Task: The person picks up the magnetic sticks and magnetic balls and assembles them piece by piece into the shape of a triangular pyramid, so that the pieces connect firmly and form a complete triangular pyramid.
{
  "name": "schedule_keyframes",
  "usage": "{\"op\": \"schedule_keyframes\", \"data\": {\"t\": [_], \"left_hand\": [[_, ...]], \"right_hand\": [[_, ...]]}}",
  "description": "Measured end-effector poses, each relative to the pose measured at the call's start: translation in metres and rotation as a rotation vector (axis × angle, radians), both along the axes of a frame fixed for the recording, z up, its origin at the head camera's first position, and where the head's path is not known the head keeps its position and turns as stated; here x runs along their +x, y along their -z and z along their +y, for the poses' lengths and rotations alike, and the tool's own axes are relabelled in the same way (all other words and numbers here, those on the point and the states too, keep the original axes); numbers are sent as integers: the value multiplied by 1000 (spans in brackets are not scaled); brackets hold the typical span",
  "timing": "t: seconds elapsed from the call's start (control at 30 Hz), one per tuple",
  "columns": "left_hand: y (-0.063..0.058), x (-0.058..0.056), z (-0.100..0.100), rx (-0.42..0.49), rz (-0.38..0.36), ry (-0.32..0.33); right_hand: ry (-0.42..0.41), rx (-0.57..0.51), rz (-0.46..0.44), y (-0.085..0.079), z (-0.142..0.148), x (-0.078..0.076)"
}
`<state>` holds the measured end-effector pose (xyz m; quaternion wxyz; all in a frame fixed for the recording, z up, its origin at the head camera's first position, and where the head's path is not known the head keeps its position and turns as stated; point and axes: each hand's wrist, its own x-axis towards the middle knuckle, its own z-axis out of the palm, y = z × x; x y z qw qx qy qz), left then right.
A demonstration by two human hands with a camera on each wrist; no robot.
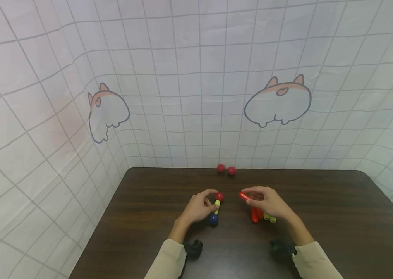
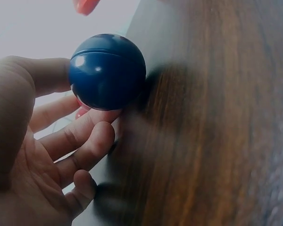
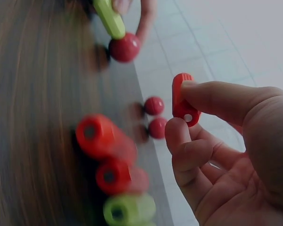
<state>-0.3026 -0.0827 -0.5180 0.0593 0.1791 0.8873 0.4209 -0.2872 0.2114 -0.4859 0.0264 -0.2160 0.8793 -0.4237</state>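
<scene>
My left hand [image 1: 197, 208] holds a yellow-green toy rod [image 1: 217, 206] with the thumb, its index fingertip at a red ball [image 1: 219, 197]. That ball sits at the rod's far end, and a blue ball [image 1: 213, 219] is at the near end. The blue ball [image 2: 107, 71] looms large in the left wrist view and hides part of the fingers. My right hand [image 1: 268, 201] pinches a short red rod [image 1: 244, 196] between thumb and fingers. In the right wrist view this red rod [image 3: 178, 100] shows a pale dot on its end.
Under the right hand lie more red rods [image 1: 254, 216] and yellow-green rods [image 1: 273, 219] side by side. Two red balls, one left [image 1: 220, 168] and one right [image 1: 231, 171], rest at the back edge of the dark wooden table [image 1: 147, 193]. Behind hangs a grid-patterned cloth [image 1: 182, 116].
</scene>
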Motion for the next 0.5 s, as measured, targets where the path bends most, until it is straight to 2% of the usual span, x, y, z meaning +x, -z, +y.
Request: {"op": "schedule_keyframes", "data": {"t": [0.5], "left_hand": [[1, -2, -2, 45, -23, 18]], "right_hand": [[21, -12, -60, 7, -47, -11]]}}
